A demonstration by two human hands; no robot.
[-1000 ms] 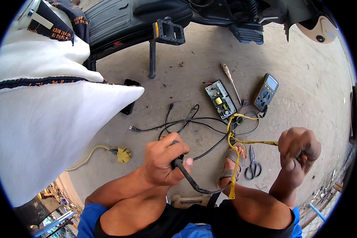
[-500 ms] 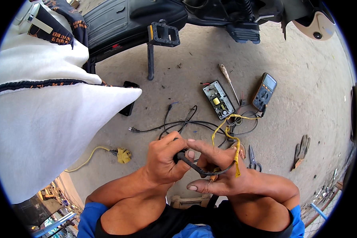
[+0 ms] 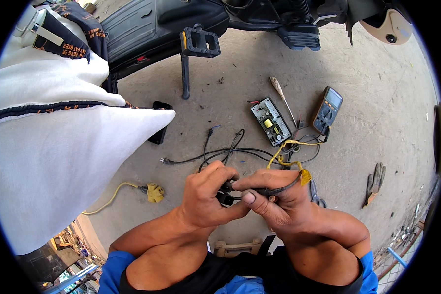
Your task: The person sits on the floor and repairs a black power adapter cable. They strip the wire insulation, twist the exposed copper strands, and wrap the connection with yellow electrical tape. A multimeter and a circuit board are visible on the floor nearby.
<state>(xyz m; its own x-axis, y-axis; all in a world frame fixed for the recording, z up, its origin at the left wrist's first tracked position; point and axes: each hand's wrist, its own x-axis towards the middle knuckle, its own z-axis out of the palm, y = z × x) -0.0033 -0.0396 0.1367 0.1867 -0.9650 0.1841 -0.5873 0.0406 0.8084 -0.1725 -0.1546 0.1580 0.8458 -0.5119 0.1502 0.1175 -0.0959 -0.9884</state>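
My left hand [image 3: 203, 193] is closed around a small black plug-like piece [image 3: 225, 197], which its fingers partly hide. Close beside it, my right hand [image 3: 284, 200] pinches a black cable [image 3: 285, 188] between thumb and fingers. The cable bridges the two hands. A yellow-wrapped end [image 3: 306, 177] sticks up by the right knuckles. Beyond the hands lies an opened black case with a circuit board [image 3: 269, 122]. A multimeter [image 3: 328, 110] rests to its right, and a screwdriver [image 3: 278, 87] lies between them. Black cords [image 3: 240, 151] loop over the floor.
Scissors [image 3: 316, 195] lie just right of my right hand, with a work glove [image 3: 375, 185] farther right. A yellow cord with a yellow connector [image 3: 155, 192] lies at left. White cloth [image 3: 73, 161] fills the left side. A two-wheeler with a pedal [image 3: 200, 41] stands across the back.
My right thumb and fingers have closed onto the cable, where they were spread before. The yellow-wrapped end has shifted up and right. My left hand stays nearly in place.
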